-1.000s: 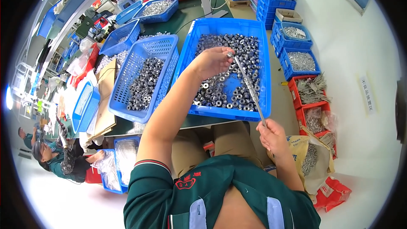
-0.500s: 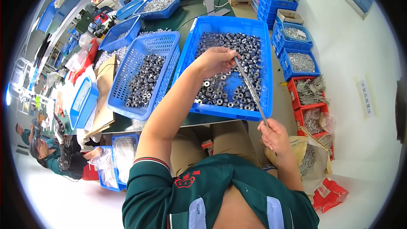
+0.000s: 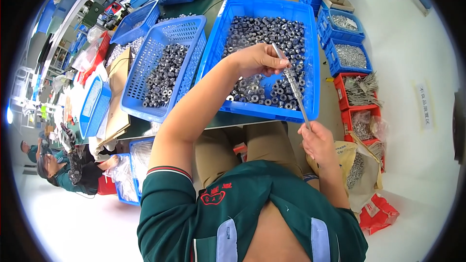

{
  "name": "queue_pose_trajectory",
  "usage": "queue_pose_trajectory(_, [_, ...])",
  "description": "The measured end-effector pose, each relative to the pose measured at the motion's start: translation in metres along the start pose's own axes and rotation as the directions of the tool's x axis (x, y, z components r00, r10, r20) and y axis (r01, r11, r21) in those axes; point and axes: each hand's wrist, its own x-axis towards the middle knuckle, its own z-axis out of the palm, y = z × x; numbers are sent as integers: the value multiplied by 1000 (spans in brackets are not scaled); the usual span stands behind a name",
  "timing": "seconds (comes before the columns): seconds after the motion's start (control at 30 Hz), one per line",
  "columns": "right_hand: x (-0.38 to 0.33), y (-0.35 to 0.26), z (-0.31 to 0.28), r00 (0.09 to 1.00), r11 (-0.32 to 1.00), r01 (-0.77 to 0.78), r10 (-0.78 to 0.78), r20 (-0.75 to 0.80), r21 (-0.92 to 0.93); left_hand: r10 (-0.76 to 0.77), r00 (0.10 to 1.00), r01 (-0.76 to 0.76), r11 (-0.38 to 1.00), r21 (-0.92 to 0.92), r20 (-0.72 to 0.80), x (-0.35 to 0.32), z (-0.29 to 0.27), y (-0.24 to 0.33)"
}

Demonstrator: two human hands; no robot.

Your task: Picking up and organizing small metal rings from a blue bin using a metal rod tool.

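A thin metal rod (image 3: 303,109) slants across the near right of a blue tray (image 3: 314,68), with several small metal rings (image 3: 292,80) threaded on it. My left hand (image 3: 262,61) is closed on the rod's upper part, thumb and fingers pinching it just above the rings; the rod's far tip sticks out past the thumb. At the lower end, outside the tray's near rim, my right hand (image 3: 318,141) grips the rod. Loose dark and silvery metal rings (image 3: 264,31) cover much of the tray's bottom beneath my left hand.
Left of the tray stands a blue perforated basket (image 3: 131,94) of similar rings, beside cardboard (image 3: 116,87). Blue crates (image 3: 335,63) and red bins (image 3: 343,90) of metal parts line the right wall. A yellowish sack (image 3: 343,153) stands by my right arm. A co-worker (image 3: 73,172) sits at left.
My left hand has slid down the rod from near its far end, so the tip now shows beyond the thumb. My right hand keeps its grip. The whole view has shifted slightly.
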Motion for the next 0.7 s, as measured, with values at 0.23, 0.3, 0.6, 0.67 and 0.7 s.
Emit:
queue_pose_trajectory(0.23, [-2,0,-3,1000,1000,11,-11,-27,-20,134,987,-102,953,286,-94,-6,1,17])
queue_pose_trajectory(0.3, [-1,-1,2,1000,1000,-4,5,-23,25,277,839,-168,950,262,-468,-6,-45,12])
queue_pose_trajectory(0.6, [-2,-2,-2,999,998,-9,11,-38,63,255,874,389,147,910,-415,6,-42,-17])
queue_pose_trajectory(0.67, [-2,-1,-2,999,997,-4,7,-39,75,252,879,391,105,914,-405,6,-40,-16])
queue_pose_trajectory(0.7, [-3,-1,-2,999,997,-7,9,-33,75,191,879,427,96,899,-438,8,-38,-16])
